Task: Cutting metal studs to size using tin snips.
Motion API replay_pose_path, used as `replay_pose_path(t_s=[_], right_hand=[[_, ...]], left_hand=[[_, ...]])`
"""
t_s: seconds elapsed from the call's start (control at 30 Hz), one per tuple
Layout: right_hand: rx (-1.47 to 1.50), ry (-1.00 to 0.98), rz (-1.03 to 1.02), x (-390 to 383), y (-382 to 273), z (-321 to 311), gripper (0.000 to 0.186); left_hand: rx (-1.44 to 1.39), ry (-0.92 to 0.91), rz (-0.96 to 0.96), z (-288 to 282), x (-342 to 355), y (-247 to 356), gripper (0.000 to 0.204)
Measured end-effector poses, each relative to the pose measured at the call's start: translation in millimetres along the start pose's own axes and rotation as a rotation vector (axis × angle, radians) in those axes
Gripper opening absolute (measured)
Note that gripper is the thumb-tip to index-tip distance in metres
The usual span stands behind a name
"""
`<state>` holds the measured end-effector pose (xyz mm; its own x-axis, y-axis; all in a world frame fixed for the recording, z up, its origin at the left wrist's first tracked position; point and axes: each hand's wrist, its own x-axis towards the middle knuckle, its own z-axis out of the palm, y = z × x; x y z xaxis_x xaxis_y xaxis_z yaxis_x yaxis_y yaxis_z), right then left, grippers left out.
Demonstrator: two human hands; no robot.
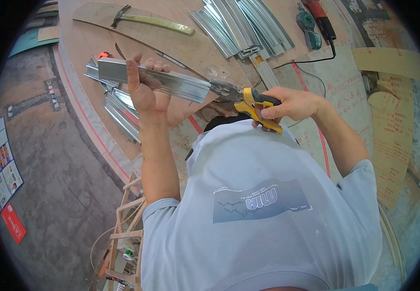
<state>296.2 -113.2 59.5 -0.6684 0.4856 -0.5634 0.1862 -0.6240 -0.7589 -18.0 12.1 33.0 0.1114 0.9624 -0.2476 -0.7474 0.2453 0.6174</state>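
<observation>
My left hand (pixel 148 86) is wrapped round a short silver metal channel (pixel 183 86), held level above the work board. My right hand (pixel 287 107) grips yellow-and-black-handled metal snips (pixel 248 103). The dark jaws of the snips meet the channel's right end; whether they bite into it cannot be made out. Below and left of my left hand lie more short metal channel pieces (pixel 122 114), partly behind my forearm. An orange tape measure (pixel 104 55) shows just beyond the channel's left end.
A hammer (pixel 156 22) with a yellow-green handle rests on the wooden board (pixel 93 29). Several long metal profiles (pixel 234 26) are stacked at the far middle. A red corded power tool (pixel 320 19) and a green chalk-line reel (pixel 307 26) lie far right. A wooden frame (pixel 127 233) stands lower left.
</observation>
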Motion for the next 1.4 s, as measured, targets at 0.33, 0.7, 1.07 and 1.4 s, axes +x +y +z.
replay_pose_path(t_s=[0.33,0.7,1.07,1.4], right_hand=[[0.094,-0.016,-0.077,0.4,2.7,6.5,0.041],[0.142,-0.036,-0.053,-0.4,10.6,10.7,0.045],[0.116,-0.012,-0.030,1.1,9.3,17.8,0.034],[-0.350,-0.144,0.292,18.1,-32.4,29.8,0.033]], left_hand=[[-0.033,-0.056,-0.055,4.1,-1.5,-7.0,0.044],[-0.058,-0.051,-0.080,-1.0,-1.0,-8.3,0.040],[-0.064,-0.049,-0.086,2.1,-3.2,-10.7,0.039],[0.719,-0.502,-0.513,61.9,-2.1,12.9,0.054]])
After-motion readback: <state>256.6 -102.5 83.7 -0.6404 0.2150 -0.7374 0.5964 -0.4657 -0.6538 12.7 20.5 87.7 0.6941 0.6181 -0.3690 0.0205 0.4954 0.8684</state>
